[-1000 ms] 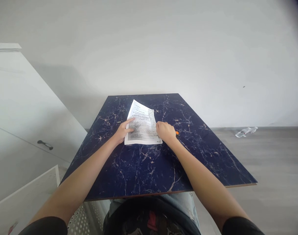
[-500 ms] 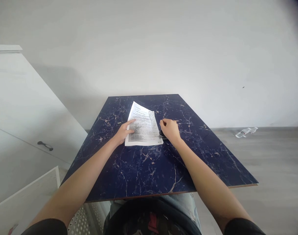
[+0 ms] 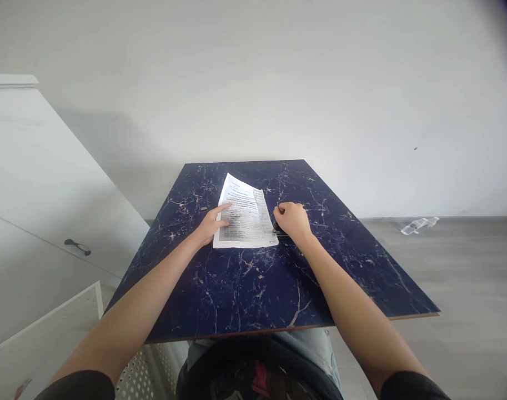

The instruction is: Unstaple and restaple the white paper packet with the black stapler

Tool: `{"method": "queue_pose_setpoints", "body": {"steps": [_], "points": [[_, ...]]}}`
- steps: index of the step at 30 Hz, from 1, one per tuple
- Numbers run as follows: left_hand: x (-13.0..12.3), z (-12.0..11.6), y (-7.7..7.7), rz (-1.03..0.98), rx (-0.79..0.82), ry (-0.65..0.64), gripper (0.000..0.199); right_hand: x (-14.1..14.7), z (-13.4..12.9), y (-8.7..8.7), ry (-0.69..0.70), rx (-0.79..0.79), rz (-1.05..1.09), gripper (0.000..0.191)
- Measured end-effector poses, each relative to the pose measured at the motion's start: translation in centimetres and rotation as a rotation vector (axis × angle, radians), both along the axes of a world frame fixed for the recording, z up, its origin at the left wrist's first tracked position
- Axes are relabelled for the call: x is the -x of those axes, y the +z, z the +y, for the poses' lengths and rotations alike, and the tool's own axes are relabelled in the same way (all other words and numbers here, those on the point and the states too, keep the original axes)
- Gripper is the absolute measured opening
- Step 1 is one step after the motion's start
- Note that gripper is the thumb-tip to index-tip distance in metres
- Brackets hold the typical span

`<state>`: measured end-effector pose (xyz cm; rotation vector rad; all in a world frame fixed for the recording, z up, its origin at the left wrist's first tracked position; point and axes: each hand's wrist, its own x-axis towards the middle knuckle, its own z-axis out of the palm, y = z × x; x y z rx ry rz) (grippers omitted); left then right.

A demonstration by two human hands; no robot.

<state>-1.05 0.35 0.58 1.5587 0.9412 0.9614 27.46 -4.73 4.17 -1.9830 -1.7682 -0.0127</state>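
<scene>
A printed sheet of paper (image 3: 247, 214) lies on the dark blue marbled table, its upper part slightly lifted or curved. My left hand (image 3: 207, 226) rests on the paper's left edge, with thumb and forefinger spread apart. At the paper's lower right edge, my right hand (image 3: 294, 219) is closed in a fist over a small black tool (image 3: 280, 233). Only a sliver of that tool shows beneath the fingers, and its kind is mostly hidden. The tool appears to touch or overlap the edge of the sheet.
A small greyish piece (image 3: 204, 208) lies left of the paper on the table (image 3: 253, 300). White cabinetry with a dark handle (image 3: 77, 246) stands at the left. Crumpled clear plastic (image 3: 420, 225) is on the floor at the right, by the wall.
My right hand has shifted very slightly to the right, still closed over the black tool. The left hand and paper have barely moved.
</scene>
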Motion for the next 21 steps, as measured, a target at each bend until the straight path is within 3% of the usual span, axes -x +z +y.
{"method": "queue_pose_setpoints", "body": {"steps": [5,8,11,16,18,21], "points": [[-0.2,-0.2,0.0,0.065,-0.045,0.020,0.066,-0.4,-0.1,0.4,-0.003,0.008,0.003,0.037],[-0.4,-0.5,0.3,0.166,-0.115,0.054,0.064,0.1,-0.9,1.3,0.059,-0.094,-0.040,0.037],[-0.7,-1.0,0.5,0.309,-0.262,0.106,0.061,1.6,-2.2,1.9,0.300,-0.179,-0.099,0.039],[-0.9,-1.2,0.2,0.484,-0.459,0.254,0.055,5.3,-3.8,1.3,0.993,-0.025,-0.247,0.038],[-0.8,-0.9,-0.2,0.514,-0.461,0.283,0.052,6.4,-4.0,0.8,1.083,0.012,-0.290,0.033],[-0.4,-0.2,-0.6,0.504,-0.410,0.329,0.041,7.1,-3.7,0.1,1.045,0.025,-0.318,0.027]]}}
